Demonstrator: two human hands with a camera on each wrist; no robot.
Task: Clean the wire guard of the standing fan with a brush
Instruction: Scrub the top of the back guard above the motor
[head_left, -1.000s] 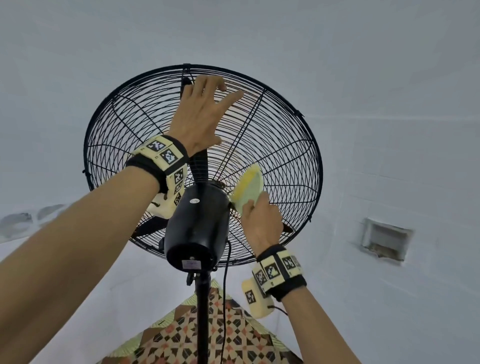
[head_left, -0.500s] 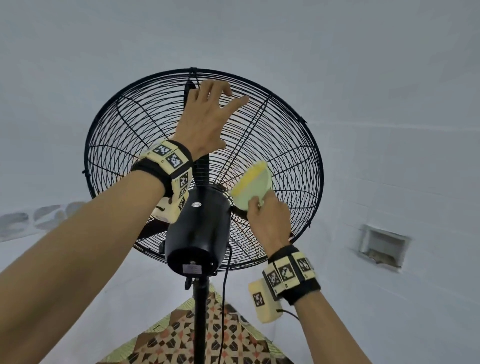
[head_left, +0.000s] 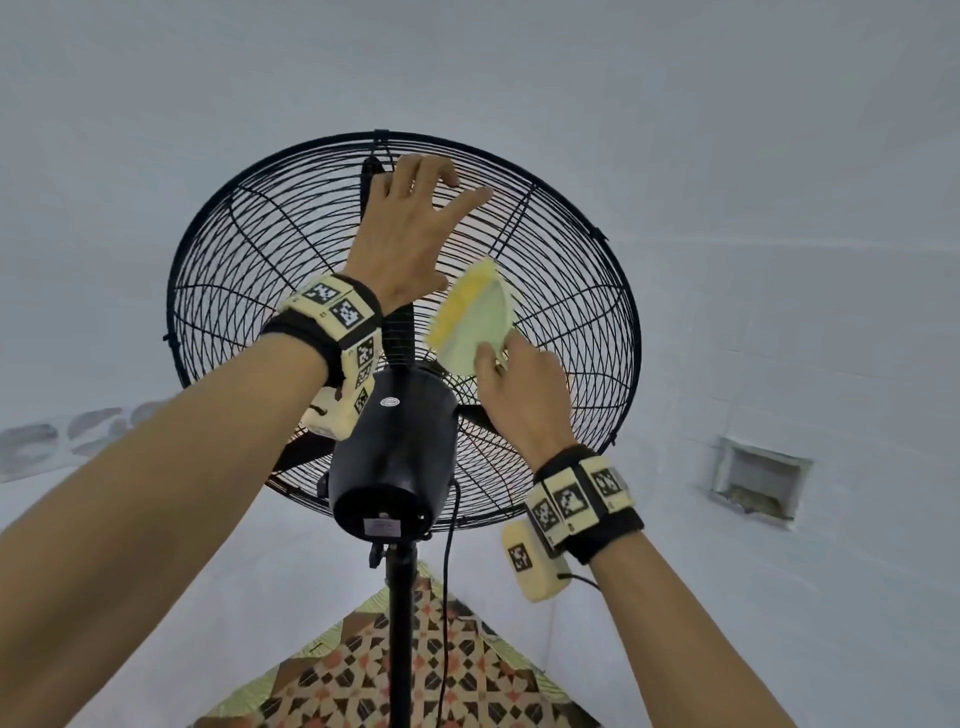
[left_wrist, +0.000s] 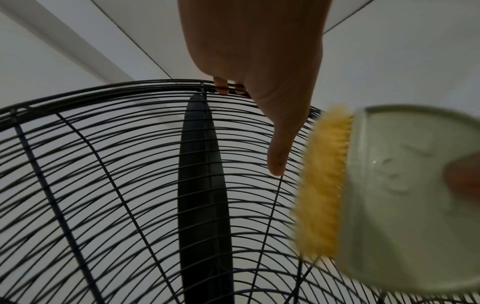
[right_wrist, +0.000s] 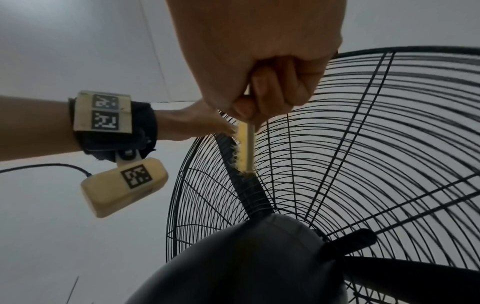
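From behind the standing fan, its black wire guard (head_left: 587, 332) fills the middle of the head view, above the black motor housing (head_left: 395, 452). My left hand (head_left: 447, 182) is at the top of the guard, fingertips hooked into the wires near the rim and thumb stretched out. In the left wrist view the left hand (left_wrist: 259, 61) reaches the guard (left_wrist: 103, 185) over a dark blade (left_wrist: 202, 185). My right hand (head_left: 498, 358) grips a pale green brush (head_left: 472, 317) whose yellow bristles press on the guard's back wires. The right hand (right_wrist: 267, 72) is fisted round the brush (right_wrist: 245, 148).
The fan's pole (head_left: 400, 623) and its black cord (head_left: 447, 597) run down to a patterned floor (head_left: 405, 686). White walls stand close behind and to the right, with a small recessed niche (head_left: 758, 483). A lower blade (right_wrist: 415, 275) sits inside the guard.
The right hand has moved the brush up the guard from beside the motor, closer to the left hand. The left hand has stayed at the top of the guard.
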